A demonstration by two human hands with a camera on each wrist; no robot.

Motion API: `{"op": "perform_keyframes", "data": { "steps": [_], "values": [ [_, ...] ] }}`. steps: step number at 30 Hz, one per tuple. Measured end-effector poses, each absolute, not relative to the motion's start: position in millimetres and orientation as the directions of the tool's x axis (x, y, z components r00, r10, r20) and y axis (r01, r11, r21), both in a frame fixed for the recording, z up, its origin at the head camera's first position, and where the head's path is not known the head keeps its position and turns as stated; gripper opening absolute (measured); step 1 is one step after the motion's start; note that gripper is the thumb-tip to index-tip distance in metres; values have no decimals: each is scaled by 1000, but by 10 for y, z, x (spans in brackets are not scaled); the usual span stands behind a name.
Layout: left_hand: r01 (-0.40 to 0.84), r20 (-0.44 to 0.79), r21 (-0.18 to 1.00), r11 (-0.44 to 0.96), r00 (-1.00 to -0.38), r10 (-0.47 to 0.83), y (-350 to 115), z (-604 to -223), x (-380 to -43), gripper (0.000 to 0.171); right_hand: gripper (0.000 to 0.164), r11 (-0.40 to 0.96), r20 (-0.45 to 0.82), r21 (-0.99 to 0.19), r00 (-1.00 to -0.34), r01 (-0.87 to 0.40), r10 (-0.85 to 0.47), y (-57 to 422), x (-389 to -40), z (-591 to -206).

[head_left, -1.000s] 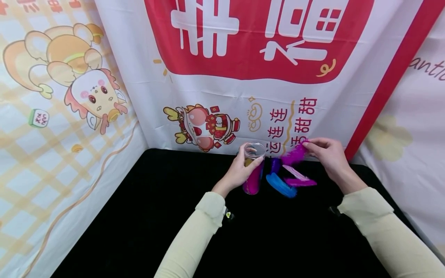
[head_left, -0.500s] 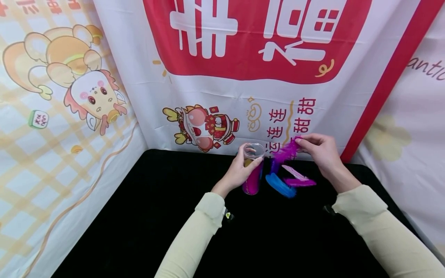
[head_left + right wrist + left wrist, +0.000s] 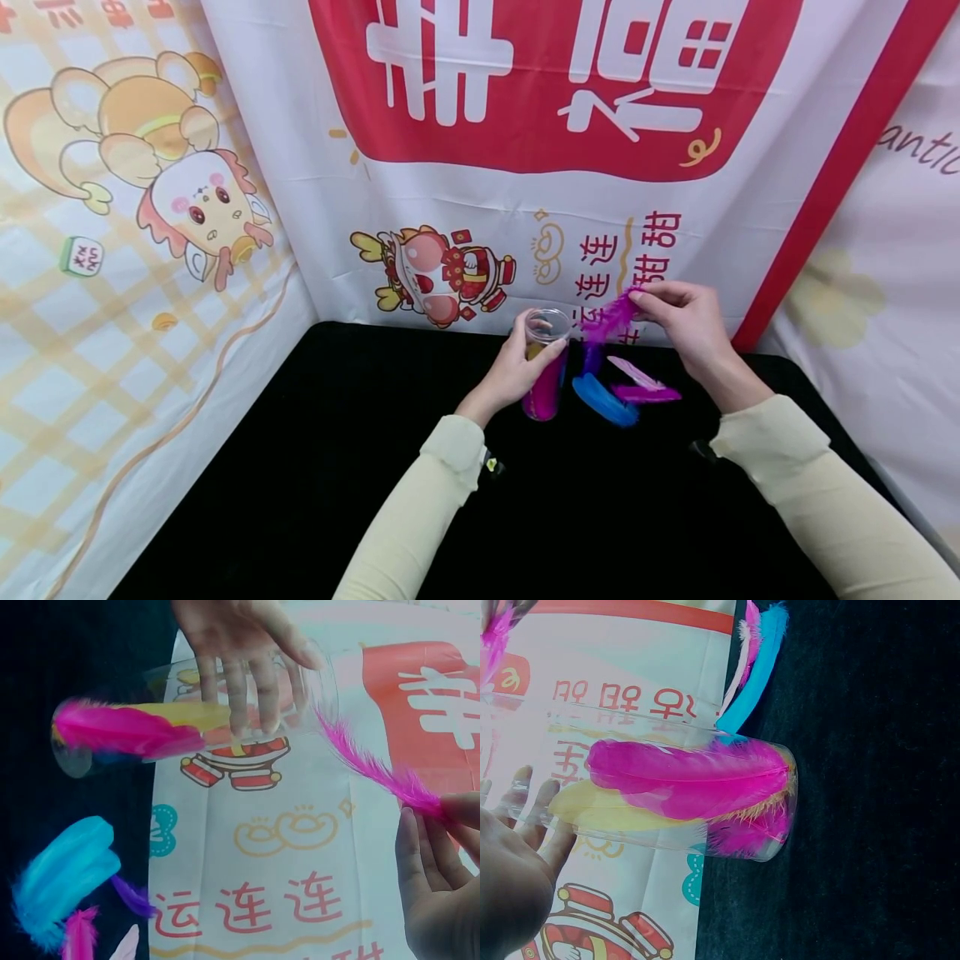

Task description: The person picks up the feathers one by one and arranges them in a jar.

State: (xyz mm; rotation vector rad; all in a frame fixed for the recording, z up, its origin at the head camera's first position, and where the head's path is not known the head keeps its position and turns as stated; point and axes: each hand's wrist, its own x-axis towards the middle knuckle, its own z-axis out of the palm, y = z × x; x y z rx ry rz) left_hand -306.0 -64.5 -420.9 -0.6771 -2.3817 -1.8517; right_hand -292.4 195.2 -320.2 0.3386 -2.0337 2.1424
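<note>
A clear cylindrical jar [image 3: 546, 398] is gripped near its open top by my left hand [image 3: 504, 375]. Inside it, a magenta feather [image 3: 694, 776] and a yellow feather [image 3: 619, 806] show through the wall. My right hand [image 3: 693, 333] pinches another magenta feather [image 3: 375, 769] between thumb and fingers. In the right wrist view that feather's tip points at the jar's mouth; whether it touches the rim I cannot tell. To the right of the jar lie a blue feather [image 3: 604, 402], a purple feather [image 3: 592, 358], a pale pink feather [image 3: 634, 372] and a magenta feather [image 3: 649, 393].
Black cloth covers the table [image 3: 360, 467]. A printed white and red curtain [image 3: 450, 192] hangs just behind the jar and feathers. A checked cartoon curtain [image 3: 247, 350] borders the left side, with another pale curtain [image 3: 885, 350] on the right.
My right hand has moved left and slightly up, bringing the pinched magenta feather closer to the jar. The left hand, the jar and the loose feathers stay in place.
</note>
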Motion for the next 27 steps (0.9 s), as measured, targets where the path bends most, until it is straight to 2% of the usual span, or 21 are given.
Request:
{"op": "perform_keyframes", "data": {
  "steps": [10,17,27],
  "values": [
    [350,284,922,165,-902,325,-647,-4187,-3059,68,19,-47,307,-951,-951,-305,-30,1837,-2935,-3149],
    [330,253,928,174,-900,356,-682,-3938,-2889,68,18,30,312,-950,-950,-312,8,1713,-2931,-3059],
    [341,271,927,155,-897,350,-684,-3888,-2835,64,16,-8,394,-919,-919,-394,6,1555,-2977,-3066]
  ]
}}
